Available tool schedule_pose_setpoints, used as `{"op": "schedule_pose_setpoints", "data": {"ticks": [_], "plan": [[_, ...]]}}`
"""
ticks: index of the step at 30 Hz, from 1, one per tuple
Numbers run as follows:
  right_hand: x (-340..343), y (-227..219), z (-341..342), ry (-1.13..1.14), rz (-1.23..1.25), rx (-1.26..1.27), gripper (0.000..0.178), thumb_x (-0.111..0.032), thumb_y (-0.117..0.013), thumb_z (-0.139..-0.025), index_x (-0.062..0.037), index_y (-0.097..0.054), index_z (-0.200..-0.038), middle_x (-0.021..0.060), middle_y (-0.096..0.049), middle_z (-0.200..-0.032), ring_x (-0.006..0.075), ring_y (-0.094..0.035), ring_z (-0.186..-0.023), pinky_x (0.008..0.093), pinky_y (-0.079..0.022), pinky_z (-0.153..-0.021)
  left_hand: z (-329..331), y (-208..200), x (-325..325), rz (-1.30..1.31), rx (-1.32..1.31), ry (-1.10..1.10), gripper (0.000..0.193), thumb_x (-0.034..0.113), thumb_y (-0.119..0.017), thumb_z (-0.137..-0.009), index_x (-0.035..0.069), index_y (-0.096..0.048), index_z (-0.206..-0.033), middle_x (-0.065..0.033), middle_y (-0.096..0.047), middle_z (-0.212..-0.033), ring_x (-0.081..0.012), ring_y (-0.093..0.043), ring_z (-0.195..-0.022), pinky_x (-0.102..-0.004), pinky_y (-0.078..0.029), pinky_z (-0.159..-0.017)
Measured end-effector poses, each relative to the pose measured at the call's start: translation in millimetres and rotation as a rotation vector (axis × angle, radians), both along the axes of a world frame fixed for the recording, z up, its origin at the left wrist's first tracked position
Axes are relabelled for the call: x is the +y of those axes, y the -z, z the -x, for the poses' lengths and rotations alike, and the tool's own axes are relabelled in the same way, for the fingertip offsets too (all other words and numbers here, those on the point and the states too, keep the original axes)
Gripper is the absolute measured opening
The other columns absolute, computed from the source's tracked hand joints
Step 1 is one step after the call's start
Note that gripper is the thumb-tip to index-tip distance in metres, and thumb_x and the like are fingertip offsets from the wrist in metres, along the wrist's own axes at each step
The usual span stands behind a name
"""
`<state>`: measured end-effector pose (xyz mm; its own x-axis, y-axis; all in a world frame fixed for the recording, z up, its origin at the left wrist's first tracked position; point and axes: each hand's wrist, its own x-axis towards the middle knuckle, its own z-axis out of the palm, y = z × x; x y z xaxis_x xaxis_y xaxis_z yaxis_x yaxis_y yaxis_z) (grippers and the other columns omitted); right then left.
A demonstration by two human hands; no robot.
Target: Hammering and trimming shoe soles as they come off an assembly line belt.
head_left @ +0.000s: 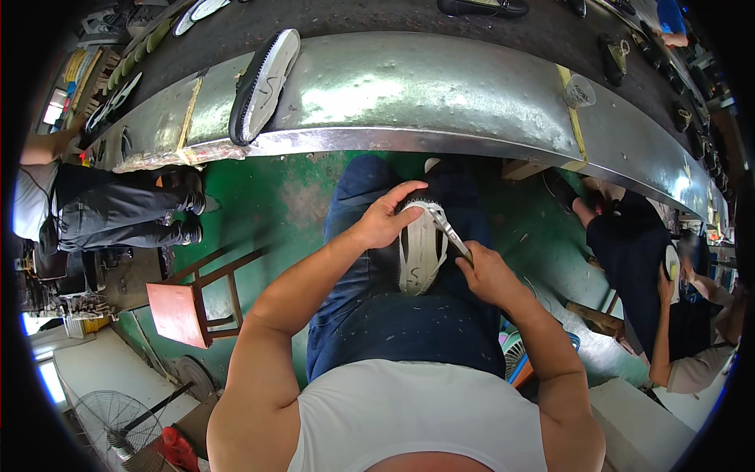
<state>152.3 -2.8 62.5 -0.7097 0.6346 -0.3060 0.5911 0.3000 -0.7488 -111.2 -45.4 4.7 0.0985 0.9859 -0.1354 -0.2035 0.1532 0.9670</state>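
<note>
An unfinished dark shoe (419, 263) lies bottom up on my lap, its pale underside facing me and its toe end pointing toward the bench. My left hand (385, 219) is closed around the toe end, with the thumb over the pale edge. In my right hand (489, 274) is a pair of silver metal pliers (448, 230), gripped by the handles. The head of the pliers meets the rim at the right of the toe. Whether the jaws are pinching the edge is too small to tell.
A metal-edged bench (440, 86) runs across ahead of me. Another unfinished shoe (266, 90) and a clear cup (580, 92) rest on it. A wooden stool (179, 315) and a fan (114, 429) stand to the left. People sit or stand at both sides; the right one holds a shoe (672, 273).
</note>
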Motion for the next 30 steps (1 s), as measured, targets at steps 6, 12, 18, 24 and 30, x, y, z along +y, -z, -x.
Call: {"op": "schedule_pose_setpoints", "data": {"ticks": [6, 12, 18, 24, 30], "plan": [[-2, -17, -5, -0.048, -0.1, -0.168, 0.023, -0.012, -0.059, -0.094, 0.0042, -0.053, -0.109, 0.028, -0.065, -0.101, 0.047, -0.064, -0.094, 0.0537, -0.05, -0.081, -14, -20, 2, 0.18, -0.15, -0.053, 0.05, 0.013, -0.067, -0.096, 0.012, -0.048, -0.143, -0.0023, -0.06, -0.117, -0.0104, -0.056, -0.106, -0.0269, -0.047, -0.094], [5, -25, -11, -0.095, 0.079, -0.089, 0.021, -0.013, -0.061, -0.094, 0.0037, -0.057, -0.106, 0.0231, -0.067, -0.1, 0.0392, -0.068, -0.087, 0.0451, -0.054, -0.081, -18, -19, 4, 0.239, -0.043, -0.152, 0.05, 0.007, -0.068, -0.094, 0.009, -0.049, -0.14, -0.0043, -0.059, -0.122, -0.0136, -0.055, -0.114, -0.0313, -0.045, -0.1], [-10, -16, -55, 0.086, 0.491, 0.283, 0.032, -0.007, -0.06, -0.098, 0.0039, -0.058, -0.128, 0.0044, -0.065, -0.094, 0.0107, -0.064, -0.08, 0.0281, -0.053, -0.074, -9, -103, -27, -0.546, 0.408, -0.191, 0.096, 0.003, -0.082, -0.079, 0.007, -0.021, -0.153, -0.0219, -0.048, -0.142, -0.0329, -0.053, -0.128, -0.0428, -0.042, -0.106], [4, -2, -50, 0.28, 0.639, 0.352, 0.042, -0.008, -0.061, -0.094, 0.006, -0.051, -0.132, 0.0042, -0.06, -0.093, 0.0112, -0.059, -0.078, 0.0266, -0.051, -0.073, 4, -137, -28, -1.023, 0.632, -0.127, 0.103, 0.007, -0.088, -0.07, 0.003, -0.023, -0.149, -0.0301, -0.048, -0.14, -0.0487, -0.051, -0.129, -0.055, -0.04, -0.11], [2, -5, -46, 0.39, 0.895, 0.533, 0.049, -0.006, -0.062, -0.09, 0.0024, -0.048, -0.136, 0.0046, -0.057, -0.103, 0.0134, -0.057, -0.086, 0.0276, -0.049, -0.079, 3, -133, -22, -0.743, 0.569, -0.115, 0.09, 0.009, -0.088, -0.071, 0.002, -0.036, -0.144, -0.025, -0.053, -0.136, -0.039, -0.055, -0.125, -0.047, -0.044, -0.106]]}}
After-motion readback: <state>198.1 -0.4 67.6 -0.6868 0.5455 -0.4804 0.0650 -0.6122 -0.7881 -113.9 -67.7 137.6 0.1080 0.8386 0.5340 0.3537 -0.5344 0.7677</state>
